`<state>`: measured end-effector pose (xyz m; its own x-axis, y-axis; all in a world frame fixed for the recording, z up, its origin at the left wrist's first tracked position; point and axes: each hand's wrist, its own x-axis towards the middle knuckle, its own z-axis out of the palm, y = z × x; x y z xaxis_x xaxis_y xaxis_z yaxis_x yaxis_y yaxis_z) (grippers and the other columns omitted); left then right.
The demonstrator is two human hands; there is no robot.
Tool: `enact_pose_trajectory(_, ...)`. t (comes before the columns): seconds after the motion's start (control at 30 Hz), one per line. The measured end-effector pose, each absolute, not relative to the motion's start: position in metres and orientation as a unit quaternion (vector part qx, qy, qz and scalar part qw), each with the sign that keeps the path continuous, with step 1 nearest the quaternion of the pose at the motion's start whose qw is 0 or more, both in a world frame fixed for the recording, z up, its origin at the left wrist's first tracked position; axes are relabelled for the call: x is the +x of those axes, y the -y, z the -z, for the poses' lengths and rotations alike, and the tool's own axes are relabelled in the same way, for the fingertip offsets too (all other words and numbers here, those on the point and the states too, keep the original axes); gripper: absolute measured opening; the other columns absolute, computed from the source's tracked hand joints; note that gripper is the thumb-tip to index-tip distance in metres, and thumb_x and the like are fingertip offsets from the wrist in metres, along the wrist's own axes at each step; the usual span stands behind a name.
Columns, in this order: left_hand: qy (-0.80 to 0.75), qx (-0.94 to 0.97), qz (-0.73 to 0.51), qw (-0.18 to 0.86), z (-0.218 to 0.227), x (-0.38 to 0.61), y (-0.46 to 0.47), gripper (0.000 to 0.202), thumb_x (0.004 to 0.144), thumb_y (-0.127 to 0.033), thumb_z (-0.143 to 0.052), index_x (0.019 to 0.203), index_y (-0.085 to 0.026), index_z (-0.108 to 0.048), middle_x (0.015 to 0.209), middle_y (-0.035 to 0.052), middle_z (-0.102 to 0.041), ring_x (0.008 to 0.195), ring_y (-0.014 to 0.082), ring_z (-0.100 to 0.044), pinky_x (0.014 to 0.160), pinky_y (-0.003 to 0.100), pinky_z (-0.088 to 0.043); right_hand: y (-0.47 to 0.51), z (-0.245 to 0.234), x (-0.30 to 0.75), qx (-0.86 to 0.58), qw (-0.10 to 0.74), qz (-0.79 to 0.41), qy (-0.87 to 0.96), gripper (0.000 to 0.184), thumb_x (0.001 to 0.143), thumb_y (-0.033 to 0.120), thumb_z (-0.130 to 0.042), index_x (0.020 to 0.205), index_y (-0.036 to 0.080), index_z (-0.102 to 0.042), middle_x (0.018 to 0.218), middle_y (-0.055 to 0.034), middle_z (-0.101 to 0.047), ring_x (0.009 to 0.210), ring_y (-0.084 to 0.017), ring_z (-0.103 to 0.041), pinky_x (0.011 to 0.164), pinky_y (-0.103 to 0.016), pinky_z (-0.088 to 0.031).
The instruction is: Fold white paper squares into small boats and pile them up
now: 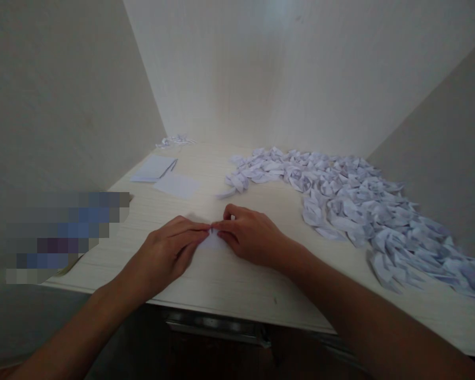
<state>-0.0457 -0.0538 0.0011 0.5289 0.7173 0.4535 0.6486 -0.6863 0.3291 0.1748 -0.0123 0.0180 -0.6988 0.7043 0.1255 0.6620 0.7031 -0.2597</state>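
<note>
Between my two hands a small piece of white paper point(210, 241) is held low over the table, partly covered by the fingers. My left hand point(173, 244) pinches its left side, thumb and fingers pressed together. From the right, my right hand point(250, 232) grips the same paper with thumb and forefinger, the other fingers curled. The fingertips of both hands nearly meet at the paper's upper edge. Beyond them lies a folded white paper piece point(237, 183), one end pointing left. How the held paper is folded is too blurred to tell.
A large heap of folded paper pieces point(340, 184) spreads along the right side of the pale table point(237, 295). At the back left are a paper stack point(153, 168), a loose sheet point(178, 186) and thin paper scraps point(174, 140). Walls stand behind and at both sides.
</note>
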Motion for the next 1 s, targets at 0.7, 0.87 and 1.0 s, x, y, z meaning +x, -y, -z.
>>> enact_pose_trajectory(0.7,-0.395,0.872,-0.286,0.04,0.0044,-0.0468,0.0522,0.022,0.093,-0.012,-0.053,0.105,-0.014,-0.072,0.108,0.008,-0.072,0.098,0.0188,-0.065,0.087,0.033,-0.056,0.0132,-0.0155,0.1723,-0.382,0.092,-0.067,0.917,0.031,0.1,0.03,-0.048,0.124,0.032,-0.067,0.104,-0.0055,-0.06,0.074,-0.013,-0.054,0.064,-0.026,-0.037)
enact_pose_trajectory(0.87,-0.392,0.872,-0.29,0.039,0.0051,-0.0467,0.052,0.023,0.093,-0.01,-0.053,0.106,-0.013,-0.071,0.107,0.0089,-0.072,0.095,0.0185,-0.065,0.084,0.032,-0.057,0.0135,-0.0144,0.1715,-0.381,0.084,-0.047,0.919,0.031,0.101,0.032,-0.045,0.124,0.033,-0.066,0.104,-0.0053,-0.059,0.074,-0.014,-0.053,0.061,-0.026,-0.035)
enact_pose_trajectory(1.0,-0.39,0.873,-0.289,0.044,0.0049,-0.0464,0.0519,0.023,0.092,-0.01,-0.053,0.107,-0.011,-0.071,0.104,0.0099,-0.072,0.094,0.0189,-0.064,0.085,0.033,-0.057,0.0144,-0.0145,0.1705,-0.378,0.078,-0.033,0.922,0.032,0.103,0.032,-0.04,0.122,0.032,-0.066,0.103,-0.0066,-0.059,0.076,-0.015,-0.053,0.059,-0.026,-0.035)
